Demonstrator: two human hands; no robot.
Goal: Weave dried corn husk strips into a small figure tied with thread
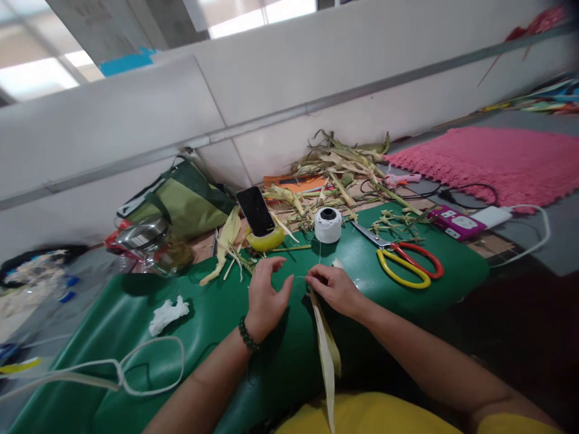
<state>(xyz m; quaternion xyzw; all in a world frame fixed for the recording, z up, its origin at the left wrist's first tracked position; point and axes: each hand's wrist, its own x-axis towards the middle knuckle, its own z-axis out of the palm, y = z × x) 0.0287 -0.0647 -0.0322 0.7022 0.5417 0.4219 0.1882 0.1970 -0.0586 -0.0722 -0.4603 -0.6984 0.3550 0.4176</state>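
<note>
Corn husk (326, 361) in long pale strips hangs from the right hand (337, 290), its upper end at the fingertips and its lower end trailing down to the near edge, over the person's yellow clothing (371, 413). The right forearm reaches in from the near right, slanting far and left, with the wrist nearly straight and the back of the hand upward. Its fingers are curled, thumb and forefinger pinched together at the top of the husk. White thread (320, 250) runs from the spool (328, 232), just beyond that hand, down toward the pinch.

The left hand (266, 298) is raised to the left of the husk, its forearm slanting in from the near left and a green bead bracelet (248, 333) around the wrist. Its thumb and fingers stand well apart, curved toward the right hand; a fine strand shows between the two hands, but I cannot tell whether the left fingers have hold of it.

Both hands are above the green-covered counter (212, 319). Scissors (384, 243) lie open to the right of the spool, handles toward the near right. To its left, a phone (256, 211) leans in a yellow holder (266, 241).
</note>
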